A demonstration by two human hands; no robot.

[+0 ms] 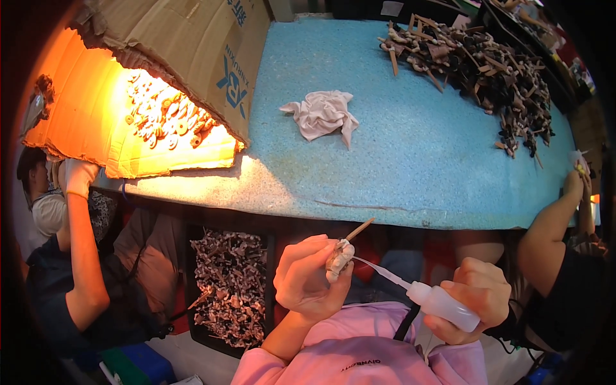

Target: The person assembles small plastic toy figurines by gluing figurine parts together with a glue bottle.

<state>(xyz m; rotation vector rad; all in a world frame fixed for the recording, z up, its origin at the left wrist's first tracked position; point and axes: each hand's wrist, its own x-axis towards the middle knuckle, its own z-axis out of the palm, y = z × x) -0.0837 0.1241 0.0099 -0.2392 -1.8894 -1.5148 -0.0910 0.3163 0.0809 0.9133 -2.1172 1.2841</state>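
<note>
Close to my chest, my left hand [307, 282] pinches a small cream-coloured figure [340, 260] between thumb and fingers. A thin wooden stick [360, 229] juts from the figure's top toward the table. My right hand [481, 289] is wrapped around a white squeeze bottle [444, 307], tilted so that its long thin nozzle [380, 269] points left. The nozzle tip is at the right side of the figure; whether it touches or any liquid comes out is too small to tell.
The blue table [385, 173] holds a crumpled white cloth [323, 117], a heap of dark and pale figures with sticks [475, 70], and a torn cardboard box [218, 51] with lit small parts [170, 119]. A black crate of small pieces [230, 289] stands at left. Co-workers' arms [90, 256] flank me.
</note>
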